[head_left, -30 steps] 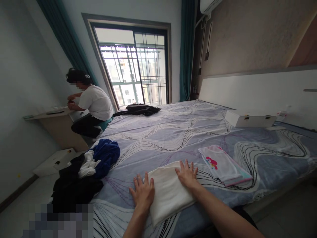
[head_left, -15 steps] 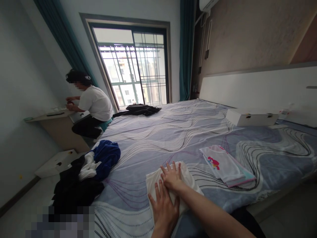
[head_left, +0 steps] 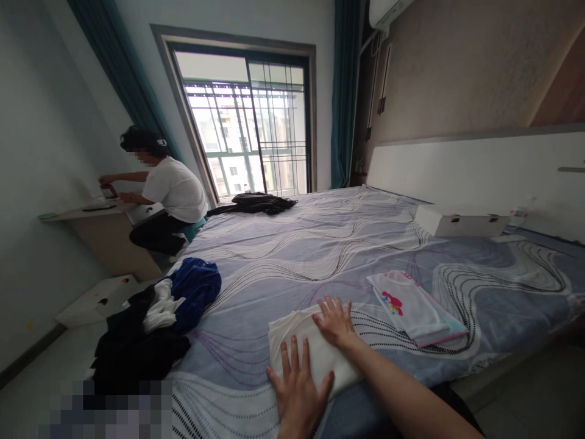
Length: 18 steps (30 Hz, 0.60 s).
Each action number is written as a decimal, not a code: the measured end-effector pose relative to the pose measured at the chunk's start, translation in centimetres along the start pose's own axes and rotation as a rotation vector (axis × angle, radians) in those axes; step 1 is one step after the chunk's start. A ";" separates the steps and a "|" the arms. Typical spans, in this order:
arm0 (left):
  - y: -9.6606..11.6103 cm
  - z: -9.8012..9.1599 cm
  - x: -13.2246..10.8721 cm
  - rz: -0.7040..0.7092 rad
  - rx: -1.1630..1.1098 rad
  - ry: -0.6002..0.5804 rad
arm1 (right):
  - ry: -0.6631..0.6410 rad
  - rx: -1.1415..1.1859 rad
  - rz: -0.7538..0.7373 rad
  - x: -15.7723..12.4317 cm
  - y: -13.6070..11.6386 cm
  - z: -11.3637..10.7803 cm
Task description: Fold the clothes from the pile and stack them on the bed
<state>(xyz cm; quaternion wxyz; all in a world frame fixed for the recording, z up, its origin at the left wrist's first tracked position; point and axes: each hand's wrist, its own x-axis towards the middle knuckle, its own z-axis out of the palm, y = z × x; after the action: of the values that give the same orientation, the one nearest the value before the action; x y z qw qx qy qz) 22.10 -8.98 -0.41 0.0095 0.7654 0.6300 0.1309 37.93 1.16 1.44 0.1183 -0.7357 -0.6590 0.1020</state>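
A white folded garment [head_left: 292, 326] lies flat on the bed near me. My left hand [head_left: 299, 381] rests palm down on its lower left part, fingers spread. Toward the garment's upper right edge, my right hand [head_left: 336, 322] also lies flat with its fingers apart. Neither hand grips the cloth. To the right is a folded white garment with a pink print [head_left: 406, 302], stacked on something with pink and turquoise edging.
Blue, white and black clothes [head_left: 169, 314] are heaped at the bed's left edge. Black clothing [head_left: 260, 203] lies at the far side. A white box [head_left: 461, 221] stands by the headboard. Another person [head_left: 176, 189] sits at a desk [head_left: 100, 238] on the left.
My hands have moved apart over the white garment, the right one shifting rightward to its edge. The cloth looks flatter. The seated person's arm has reached further forward over the desk.
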 end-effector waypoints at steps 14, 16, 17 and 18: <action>-8.7 0.8 2.1 -0.490 -0.768 0.130 | -0.095 0.331 0.390 -4.2 3.4 -3.7; -9.2 -1.1 3.9 -0.523 -0.774 0.012 | -0.097 0.348 0.395 -3.9 2.9 -3.7; -9.1 -1.9 4.8 -0.525 -0.775 -0.011 | -0.085 0.352 0.393 -3.8 2.6 -3.6; -8.9 -2.5 5.5 -0.509 -0.790 -0.022 | -0.070 0.355 0.382 -3.7 2.3 -3.6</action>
<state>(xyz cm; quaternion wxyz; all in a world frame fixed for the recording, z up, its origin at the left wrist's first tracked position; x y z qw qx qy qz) 13.93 -2.16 1.48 0.3385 0.5257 0.6994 0.3462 40.80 -2.92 4.13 0.2014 -0.8106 -0.4834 0.2620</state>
